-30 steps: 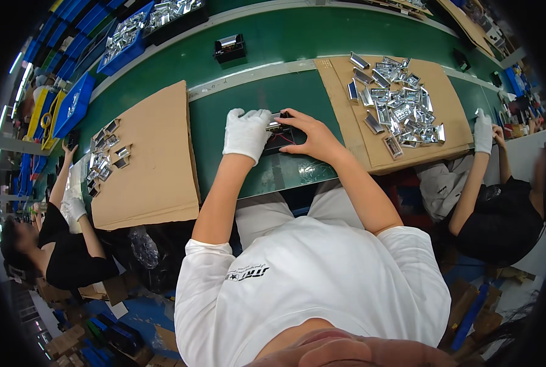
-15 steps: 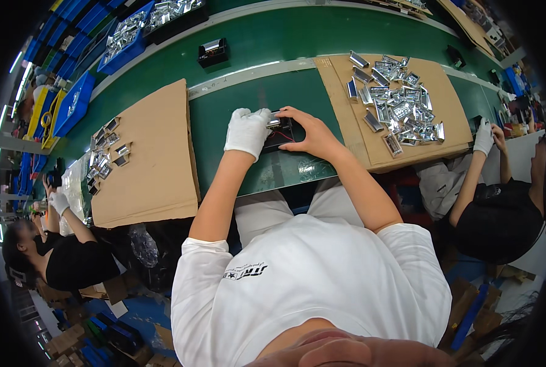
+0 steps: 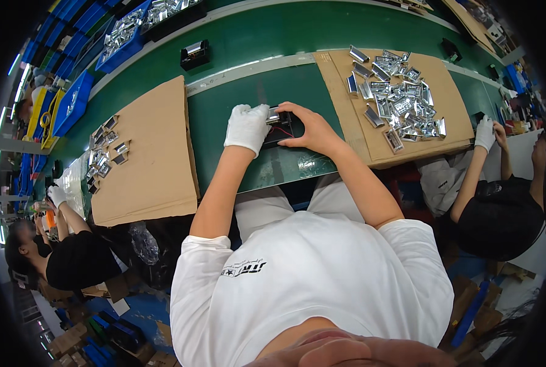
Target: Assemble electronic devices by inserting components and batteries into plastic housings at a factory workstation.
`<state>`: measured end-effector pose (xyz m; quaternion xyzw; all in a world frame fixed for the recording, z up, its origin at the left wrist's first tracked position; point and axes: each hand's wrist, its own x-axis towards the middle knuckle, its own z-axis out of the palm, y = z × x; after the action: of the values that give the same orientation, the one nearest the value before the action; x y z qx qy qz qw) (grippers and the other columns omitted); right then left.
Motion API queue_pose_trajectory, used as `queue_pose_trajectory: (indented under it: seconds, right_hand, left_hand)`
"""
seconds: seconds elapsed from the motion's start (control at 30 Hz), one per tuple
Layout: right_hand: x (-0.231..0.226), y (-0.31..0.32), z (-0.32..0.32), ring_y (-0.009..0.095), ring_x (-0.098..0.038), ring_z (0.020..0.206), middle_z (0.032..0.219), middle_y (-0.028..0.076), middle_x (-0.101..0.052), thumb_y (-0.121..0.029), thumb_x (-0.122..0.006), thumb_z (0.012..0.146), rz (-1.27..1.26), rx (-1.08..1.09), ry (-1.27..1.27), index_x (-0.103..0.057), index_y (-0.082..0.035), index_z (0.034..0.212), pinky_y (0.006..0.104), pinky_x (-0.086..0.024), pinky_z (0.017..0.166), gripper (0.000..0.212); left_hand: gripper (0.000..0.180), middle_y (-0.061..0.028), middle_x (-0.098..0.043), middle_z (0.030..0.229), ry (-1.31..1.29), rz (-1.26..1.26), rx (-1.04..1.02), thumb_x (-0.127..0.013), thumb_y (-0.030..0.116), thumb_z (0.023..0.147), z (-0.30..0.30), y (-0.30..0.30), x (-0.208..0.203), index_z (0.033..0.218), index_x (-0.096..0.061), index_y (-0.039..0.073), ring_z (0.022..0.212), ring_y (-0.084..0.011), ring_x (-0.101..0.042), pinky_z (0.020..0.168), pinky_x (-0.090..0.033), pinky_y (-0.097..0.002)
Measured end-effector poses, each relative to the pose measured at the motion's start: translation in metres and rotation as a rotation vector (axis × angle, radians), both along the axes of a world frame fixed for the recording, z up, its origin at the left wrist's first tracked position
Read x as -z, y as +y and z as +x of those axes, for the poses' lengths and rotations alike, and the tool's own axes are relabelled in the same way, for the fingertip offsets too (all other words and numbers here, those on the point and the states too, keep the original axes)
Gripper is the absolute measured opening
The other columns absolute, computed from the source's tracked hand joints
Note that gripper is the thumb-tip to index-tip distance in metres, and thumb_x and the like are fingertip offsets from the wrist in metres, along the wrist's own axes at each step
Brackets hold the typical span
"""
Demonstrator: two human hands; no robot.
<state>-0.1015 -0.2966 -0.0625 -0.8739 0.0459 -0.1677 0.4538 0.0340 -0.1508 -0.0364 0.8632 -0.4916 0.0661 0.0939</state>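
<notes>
A small black box (image 3: 275,138) with a red wire in it lies on the green tabletop in front of me, between my two hands. A shiny metal piece (image 3: 275,115) shows at its far side. My left hand (image 3: 247,129), in a white glove, is closed at the box's left side; its fingertips are hidden, but it appears to grip there. My bare right hand (image 3: 317,131) clasps the box from the right, fingers at the far edge and thumb at the near edge.
Cardboard (image 3: 156,165) at left bears several metal pieces (image 3: 101,156); cardboard (image 3: 340,92) at right carries a large pile (image 3: 401,104). Another black box (image 3: 194,55) sits on the green strip (image 3: 254,40) beyond. Blue bins (image 3: 74,104) stand far left. Co-workers sit on both sides.
The black box on the far green strip has shifted left. At left, a co-worker's arms have moved. My hands keep nearly the same hold on the box before me.
</notes>
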Motion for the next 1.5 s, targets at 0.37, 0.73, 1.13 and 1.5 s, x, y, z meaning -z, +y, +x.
queue_pose_trajectory:
  seconds: [0.37,0.73,1.13,1.5]
  right_hand:
    - [-0.002,0.001,-0.004,0.025,-0.062,0.117,0.135,0.002,-0.061,-0.013,-0.088,0.065,0.104,0.042,0.134,-0.048,-0.018,0.141,0.0351,-0.046,0.103,0.086]
    - [-0.003,-0.004,-0.005,0.026,-0.06,0.117,0.138,0.005,-0.058,-0.01,-0.087,0.067,0.007,0.054,0.108,-0.048,-0.017,0.141,0.0351,-0.046,0.104,0.084]
    - [0.022,-0.021,0.049,0.033,-0.046,0.137,0.143,0.013,-0.054,-0.028,-0.078,0.08,-0.157,0.425,-0.06,-0.055,-0.019,0.136,0.0401,-0.041,0.11,0.061]
    - [0.036,-0.024,0.05,0.031,-0.041,0.142,0.152,0.011,-0.047,-0.036,-0.065,0.091,-0.64,0.209,0.206,-0.059,-0.014,0.134,0.0424,-0.034,0.116,0.048]
  left_hand:
    - [0.049,-0.0137,-0.07,0.11,0.514,0.025,-0.077,-0.078,0.029,0.081,0.006,0.005,-0.04,0.126,-0.065,0.013,0.098,-0.0334,-0.066,0.088,-0.053,-0.0393]
    - [0.049,-0.0114,-0.069,0.123,0.393,-0.013,-0.286,-0.073,0.036,0.085,0.014,-0.03,-0.032,0.127,-0.067,0.011,0.106,-0.0335,-0.067,0.092,-0.053,-0.0402]
    - [0.03,-0.0098,-0.073,0.116,0.556,-0.754,-0.256,-0.067,0.027,0.088,0.07,-0.066,0.039,0.113,-0.074,0.012,0.1,-0.0333,-0.069,0.088,-0.054,-0.0412]
    - [0.015,-0.0042,-0.075,0.099,0.257,-0.467,-0.034,-0.068,0.015,0.082,0.069,-0.071,0.069,0.091,-0.079,0.013,0.086,-0.0316,-0.067,0.08,-0.055,-0.0387]
